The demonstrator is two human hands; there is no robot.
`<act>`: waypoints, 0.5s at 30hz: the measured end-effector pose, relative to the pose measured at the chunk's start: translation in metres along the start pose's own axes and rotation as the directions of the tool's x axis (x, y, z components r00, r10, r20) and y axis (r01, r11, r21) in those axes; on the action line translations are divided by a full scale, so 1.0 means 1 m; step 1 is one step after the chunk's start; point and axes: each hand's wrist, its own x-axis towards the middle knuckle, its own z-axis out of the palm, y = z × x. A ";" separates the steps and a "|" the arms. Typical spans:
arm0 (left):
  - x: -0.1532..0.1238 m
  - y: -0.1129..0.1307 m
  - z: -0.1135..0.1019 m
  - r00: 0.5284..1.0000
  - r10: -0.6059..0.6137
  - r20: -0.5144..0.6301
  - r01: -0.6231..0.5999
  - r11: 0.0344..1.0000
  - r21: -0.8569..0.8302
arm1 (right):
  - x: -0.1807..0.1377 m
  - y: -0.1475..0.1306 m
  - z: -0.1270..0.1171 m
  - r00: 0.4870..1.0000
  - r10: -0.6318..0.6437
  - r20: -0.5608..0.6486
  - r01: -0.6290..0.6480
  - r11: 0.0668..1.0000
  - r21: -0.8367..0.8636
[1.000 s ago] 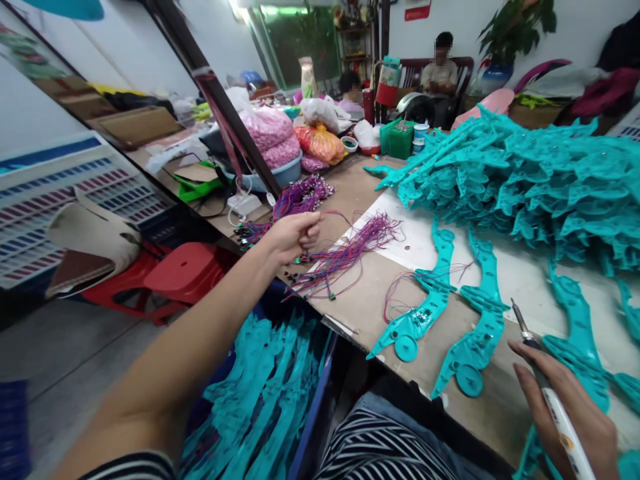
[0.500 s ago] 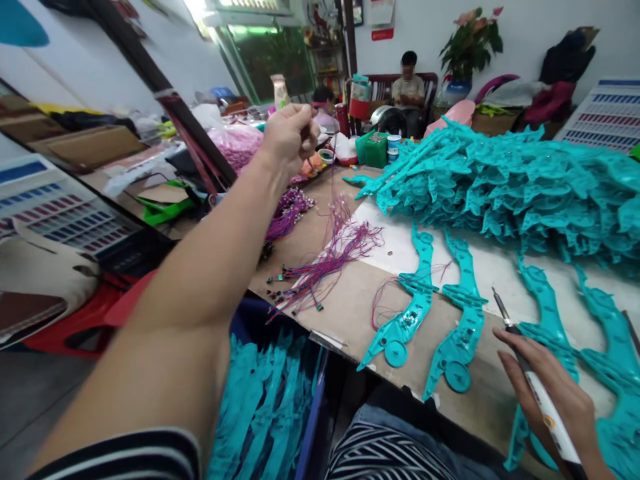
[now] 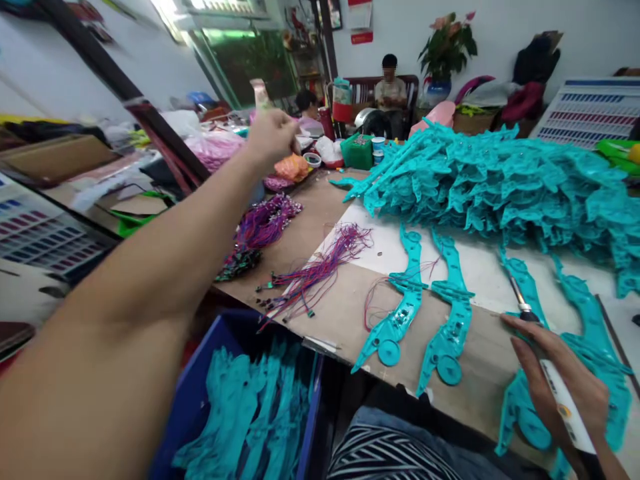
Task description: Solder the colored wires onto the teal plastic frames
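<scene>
Above bench [image 3: 350, 313] — left grip [image 3: 270, 137] fisted; right grip [image 3: 587, 397] round tool [image 3: 560, 398]

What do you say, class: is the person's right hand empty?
No, the right hand grips a white-handled tool with a thin metal tip.

I lifted my L hand [image 3: 273, 137] off the wire bundle [image 3: 320, 267] & swung it up high, farther out over the bench [image 3: 345, 313]; the raised strands dropped back flat.
</scene>
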 end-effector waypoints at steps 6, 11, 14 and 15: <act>-0.051 0.037 0.012 0.979 -0.002 0.203 0.037 0.985 -0.168 | 0.014 -0.007 -0.004 0.997 0.052 -0.050 -0.048 0.996 0.081; -0.119 0.063 0.030 0.860 -0.037 0.509 0.212 0.933 -0.290 | 0.044 -0.019 -0.011 0.972 0.194 -0.136 -0.159 0.959 0.235; -0.163 0.064 0.051 0.744 -0.021 0.668 0.351 0.863 -0.364 | 0.068 -0.027 -0.008 0.968 0.216 -0.127 -0.149 0.903 0.404; -0.177 0.062 0.059 0.701 -0.013 0.713 0.403 0.833 -0.380 | 0.075 -0.029 -0.006 0.972 0.202 -0.118 -0.124 0.874 0.470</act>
